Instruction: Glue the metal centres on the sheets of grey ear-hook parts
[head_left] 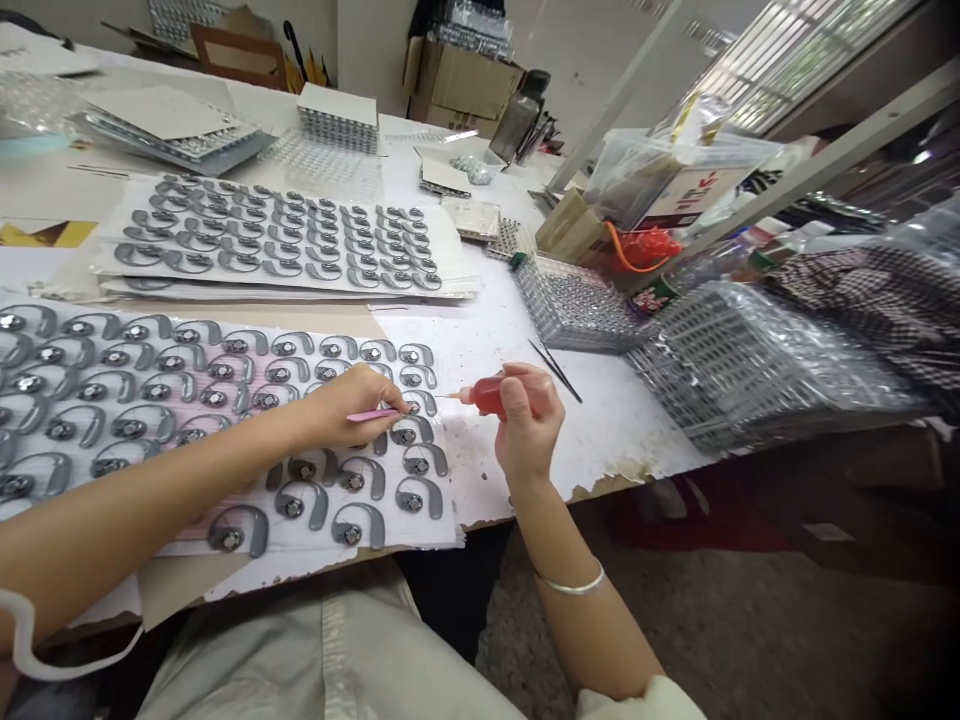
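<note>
My left hand (pixel 349 405) is closed on a thin pink stick (pixel 373 414), its tip over the grey ear-hook parts (pixel 360 478) laid in rows on a white sheet (pixel 442 520). My right hand (pixel 529 415) grips a small red squeeze bottle (pixel 487 396), whose fine nozzle points left toward the pink stick's tip. A silver bangle (pixel 574 585) sits on my right wrist. Each grey part carries a round shiny insert.
A second sheet of grey parts (pixel 277 240) lies farther back. Black tweezers (pixel 556 370) rest on the table to the right of my hands. Clear plastic trays (pixel 577 305) and a stack of them (pixel 742 370) stand at right. Cardboard boxes (pixel 465 80) and a dark bottle (pixel 521 115) are at the back.
</note>
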